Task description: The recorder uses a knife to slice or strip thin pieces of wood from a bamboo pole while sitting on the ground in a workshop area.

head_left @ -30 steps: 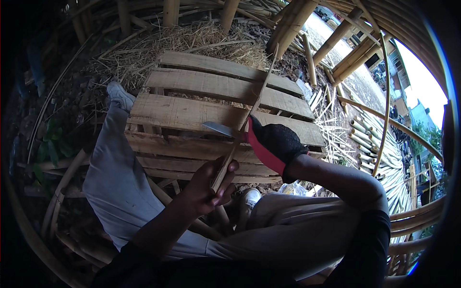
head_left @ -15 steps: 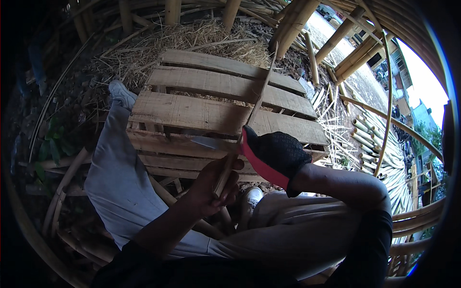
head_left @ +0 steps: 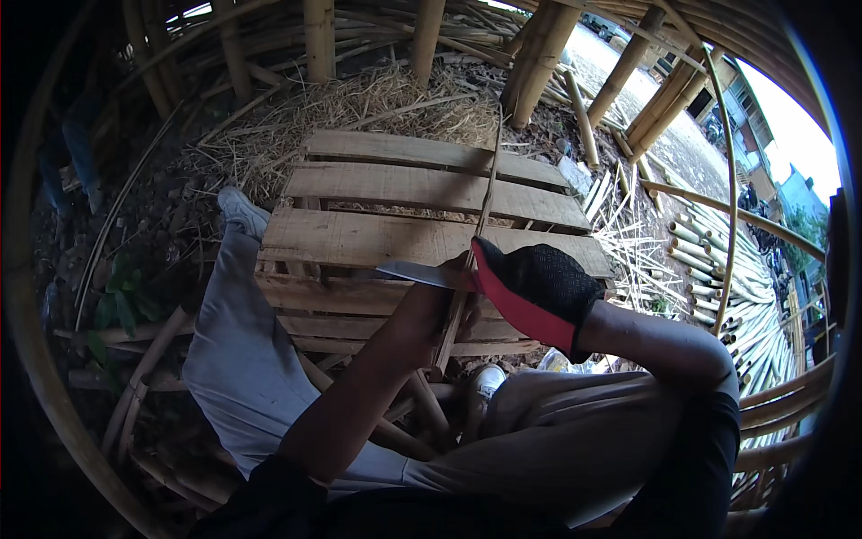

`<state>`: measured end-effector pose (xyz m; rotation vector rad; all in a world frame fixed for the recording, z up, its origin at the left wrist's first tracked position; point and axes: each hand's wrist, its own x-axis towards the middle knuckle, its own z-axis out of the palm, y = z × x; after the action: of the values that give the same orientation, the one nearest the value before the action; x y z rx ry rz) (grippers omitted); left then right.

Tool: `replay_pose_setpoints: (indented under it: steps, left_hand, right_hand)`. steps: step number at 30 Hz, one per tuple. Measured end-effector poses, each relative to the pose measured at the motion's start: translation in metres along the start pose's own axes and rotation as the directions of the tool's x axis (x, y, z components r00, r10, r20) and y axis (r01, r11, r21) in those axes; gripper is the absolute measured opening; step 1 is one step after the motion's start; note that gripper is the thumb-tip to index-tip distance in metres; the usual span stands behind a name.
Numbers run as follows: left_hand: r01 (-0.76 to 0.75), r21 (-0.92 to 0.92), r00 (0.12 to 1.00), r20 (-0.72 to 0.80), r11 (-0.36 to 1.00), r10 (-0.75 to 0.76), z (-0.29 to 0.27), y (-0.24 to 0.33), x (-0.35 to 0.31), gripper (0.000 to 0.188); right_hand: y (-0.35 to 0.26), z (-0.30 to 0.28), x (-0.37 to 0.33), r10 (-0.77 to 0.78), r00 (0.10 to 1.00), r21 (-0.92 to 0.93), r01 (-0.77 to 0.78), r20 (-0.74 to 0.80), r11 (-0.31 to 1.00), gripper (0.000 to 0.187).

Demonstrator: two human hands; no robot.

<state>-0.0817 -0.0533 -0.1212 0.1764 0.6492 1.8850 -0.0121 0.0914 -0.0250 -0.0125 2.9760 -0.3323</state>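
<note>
While the gloved right hand (head_left: 530, 292) grips a knife (head_left: 415, 272) above the wooden pallet (head_left: 359, 238), the bare left hand (head_left: 440, 301) clasps the bamboo strip (head_left: 485, 202), seemingly light, springy, splintery, best held low.

No packages, labels, signs or screens can be made out anywhere in the head view.
</note>
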Motion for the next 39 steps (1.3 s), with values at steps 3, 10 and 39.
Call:
replay_pose_setpoints:
  steps: [3,10,39]
  left_hand:
    - [-0.070,0.000,0.997,0.036,0.998,0.070,-0.007,-0.005,0.029,0.034]
    - [0.130,-0.277,0.965,0.255,0.952,-0.058,-0.029,0.001,0.109,0.028]
    - [-0.191,0.213,0.937,0.330,0.958,0.114,-0.002,0.032,0.109,0.025]
  right_hand:
    - [-0.001,-0.015,-0.003,0.144,0.988,0.083,-0.148,0.050,0.986,0.034]
    - [0.032,0.007,0.005,-0.060,0.993,-0.057,0.054,-0.104,0.997,0.037]
    - [0.022,0.008,-0.026,0.205,0.971,-0.077,-0.197,0.122,0.977,0.044]
